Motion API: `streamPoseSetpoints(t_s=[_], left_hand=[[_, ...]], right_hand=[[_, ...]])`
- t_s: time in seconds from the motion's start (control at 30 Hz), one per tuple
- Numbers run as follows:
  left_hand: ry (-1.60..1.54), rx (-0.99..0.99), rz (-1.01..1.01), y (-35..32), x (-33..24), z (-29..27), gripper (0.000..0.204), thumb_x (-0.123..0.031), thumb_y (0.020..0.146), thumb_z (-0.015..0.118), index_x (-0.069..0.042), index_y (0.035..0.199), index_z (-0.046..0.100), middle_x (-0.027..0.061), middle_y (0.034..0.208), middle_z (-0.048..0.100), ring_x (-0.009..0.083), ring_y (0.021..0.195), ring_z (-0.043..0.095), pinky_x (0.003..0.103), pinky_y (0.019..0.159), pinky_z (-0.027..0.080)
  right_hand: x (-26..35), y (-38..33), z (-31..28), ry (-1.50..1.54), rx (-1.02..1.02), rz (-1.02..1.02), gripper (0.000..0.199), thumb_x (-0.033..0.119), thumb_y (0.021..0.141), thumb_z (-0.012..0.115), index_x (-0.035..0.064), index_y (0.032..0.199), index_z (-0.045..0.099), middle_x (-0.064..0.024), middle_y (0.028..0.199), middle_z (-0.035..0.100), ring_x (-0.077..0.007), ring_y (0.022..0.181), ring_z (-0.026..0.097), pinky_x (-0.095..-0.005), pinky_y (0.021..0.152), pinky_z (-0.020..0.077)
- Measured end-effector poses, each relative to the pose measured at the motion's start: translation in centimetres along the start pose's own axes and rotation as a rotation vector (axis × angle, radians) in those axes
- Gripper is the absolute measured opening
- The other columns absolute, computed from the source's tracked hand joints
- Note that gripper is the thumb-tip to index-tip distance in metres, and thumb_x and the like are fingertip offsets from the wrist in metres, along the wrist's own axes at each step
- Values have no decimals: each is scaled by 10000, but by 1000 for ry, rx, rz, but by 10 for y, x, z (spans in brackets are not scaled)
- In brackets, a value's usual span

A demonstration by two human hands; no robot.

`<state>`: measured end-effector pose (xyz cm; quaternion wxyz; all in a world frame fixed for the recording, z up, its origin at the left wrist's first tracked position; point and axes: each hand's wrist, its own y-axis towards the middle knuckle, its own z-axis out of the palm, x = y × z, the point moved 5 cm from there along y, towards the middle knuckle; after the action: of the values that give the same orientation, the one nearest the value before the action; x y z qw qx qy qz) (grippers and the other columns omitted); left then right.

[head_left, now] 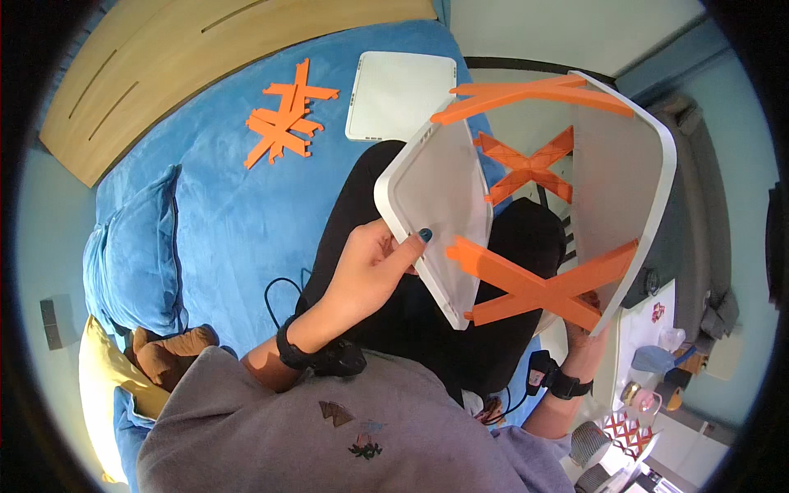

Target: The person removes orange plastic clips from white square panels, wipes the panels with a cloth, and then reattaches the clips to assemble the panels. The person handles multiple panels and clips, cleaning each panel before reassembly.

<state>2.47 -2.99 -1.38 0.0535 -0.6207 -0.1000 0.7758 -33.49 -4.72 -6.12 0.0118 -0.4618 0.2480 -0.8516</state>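
I hold a half-built shelf in front of me, over my lap. My left hand (374, 263) grips the lower edge of its left white panel (440, 205). My right hand (585, 329) is mostly hidden under the bottom of the right white panel (620, 181), which it holds. Orange X-shaped braces join the two panels: one at the top (534, 94), one in the middle (526, 164), one at the bottom (534, 287). A spare white panel (399, 94) and a pile of loose orange braces (283, 123) lie on the blue bedspread (230, 214).
A blue pillow (136, 255) and a yellow cushion (103, 386) sit at the left. A wooden headboard (164, 57) runs along the top left. A cluttered side table (657, 361) with small bottles stands at the lower right. A black cable (279, 292) runs by my left wrist.
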Motion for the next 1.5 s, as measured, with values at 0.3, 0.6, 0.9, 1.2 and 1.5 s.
streamPoseSetpoints(t_s=[0.3,0.6,0.9,1.2,1.5], left_hand=[[21,-117,38,-1,2,-18,191,-97,896,521,65,971,586,55,822,629,88,723,584,242,639,485],[-324,107,-229,60,37,-94,250,-128,863,535,39,1043,493,134,929,612,181,737,650,308,658,584],[-457,241,-257,86,42,-131,163,-63,846,507,46,962,544,131,875,626,178,742,650,326,696,573],[-451,778,-453,72,89,15,302,-187,936,488,49,1120,530,131,966,653,187,864,663,320,738,559],[-295,635,-463,33,98,49,417,-323,966,429,-43,1275,410,69,1006,607,148,834,631,299,745,528]], right_hand=[[6,-8,16,-84,195,45,432,193,835,644,-9,1181,483,-182,1053,585,-269,924,601,-425,802,525],[38,2,30,-399,10,74,607,493,913,459,-10,1252,477,-123,1190,555,-224,1007,566,-313,885,439],[83,-15,23,-465,50,-37,556,470,941,413,-19,1194,493,-121,1047,600,-175,853,607,-273,731,496],[98,-69,-44,-558,-248,-203,511,414,962,383,-56,1128,499,-148,981,604,-186,771,620,-267,655,512],[67,-98,-117,-523,-205,-57,478,447,958,376,9,1088,513,-73,885,575,-152,730,566,-259,607,464]])
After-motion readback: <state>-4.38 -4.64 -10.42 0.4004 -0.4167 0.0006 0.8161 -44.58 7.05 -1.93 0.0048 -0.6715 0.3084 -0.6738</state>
